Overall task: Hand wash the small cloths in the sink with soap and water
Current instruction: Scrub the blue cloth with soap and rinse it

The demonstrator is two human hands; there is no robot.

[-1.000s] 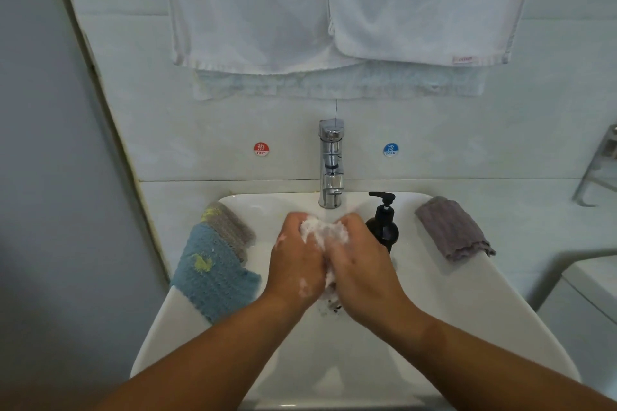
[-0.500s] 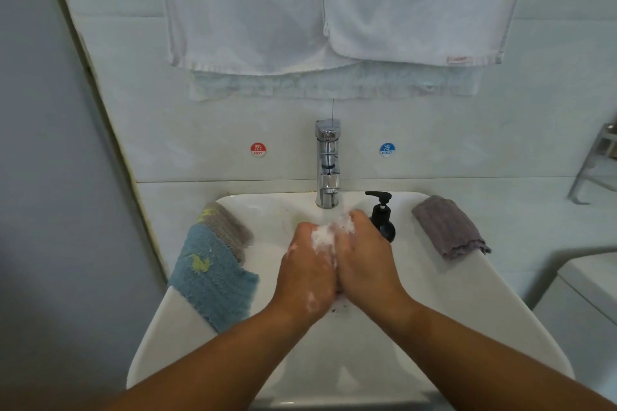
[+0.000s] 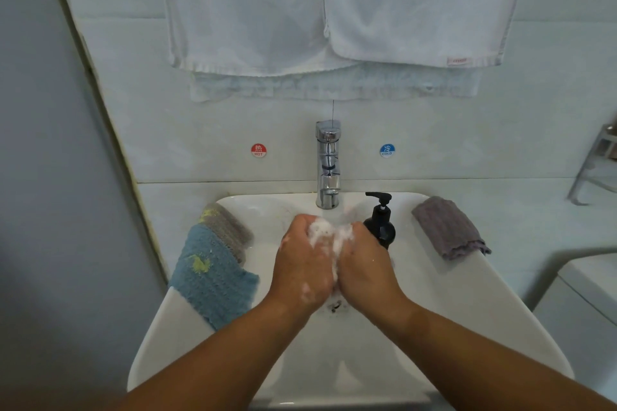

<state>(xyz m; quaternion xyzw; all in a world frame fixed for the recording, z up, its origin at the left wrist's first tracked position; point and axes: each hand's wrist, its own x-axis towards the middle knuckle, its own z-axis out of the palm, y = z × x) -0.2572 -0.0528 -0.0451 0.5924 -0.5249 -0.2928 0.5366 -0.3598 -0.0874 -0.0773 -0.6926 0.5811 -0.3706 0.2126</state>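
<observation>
Head view, and the scrub is in full swing: the left hand [image 3: 302,264] and right hand [image 3: 364,267] are pressed knuckle to knuckle over the middle of the white ceramic sink [image 3: 500,304], both curled tight round the small white lathered cloth [image 3: 329,237] bunched between them. Half a second back the right knuckles were pushed up towards 12 o'clock; now they've slid back and the left knuckles lead, so that's a proper back-and-forth rub. The foam looks fuller between the thumbs, with flecks on the back of the left hand, and the dark drain [image 3: 335,305] peeks out below the wrists again.

By my read, the soap is well worked in and this cloth is mid-wash, with a rinse yet to come. At 12 o'clock stands the chrome tap [image 3: 328,173], and I can't make out a stream from it. The black pump soap bottle [image 3: 380,227] sits at 1 o'clock, just beside the right hand.

More waiting: the blue knitted cloth with yellow patches [image 3: 213,284] is draped over the rim at 9 o'clock, on top of a grey-brown knitted cloth [image 3: 227,227], and the purple-grey ribbed cloth [image 3: 447,227] lies at 2 o'clock, all where they were a second ago
</observation>
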